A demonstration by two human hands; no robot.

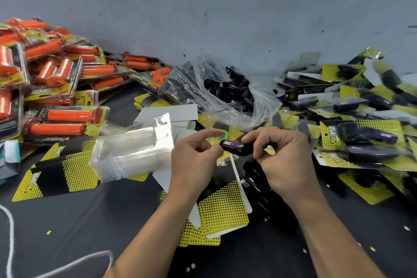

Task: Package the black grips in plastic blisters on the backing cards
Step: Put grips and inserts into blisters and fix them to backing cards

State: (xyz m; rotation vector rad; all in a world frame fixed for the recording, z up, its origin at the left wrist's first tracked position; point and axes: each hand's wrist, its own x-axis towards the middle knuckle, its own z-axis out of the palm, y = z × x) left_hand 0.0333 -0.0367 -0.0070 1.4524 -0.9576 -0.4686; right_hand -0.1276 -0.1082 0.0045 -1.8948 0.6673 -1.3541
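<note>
A short black rubber grip with a purple label (237,148) was held in the air, just to the right of the stack of clear plastic blisters (133,153). Its dark end was enclosed by the curled fingers of the right hand (282,165). Its labelled end was pinched by the left hand (191,165). A yellow dotted backing card (223,207) was seen lower, right of the stack.

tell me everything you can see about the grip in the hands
The grip is a short black cylinder, rubber or plastic by its look, with a purple band bearing white lettering at one end. It lies nearly level in the air above the cards. The right hand grips its plain end; the left hand pinches the banded end.
</note>
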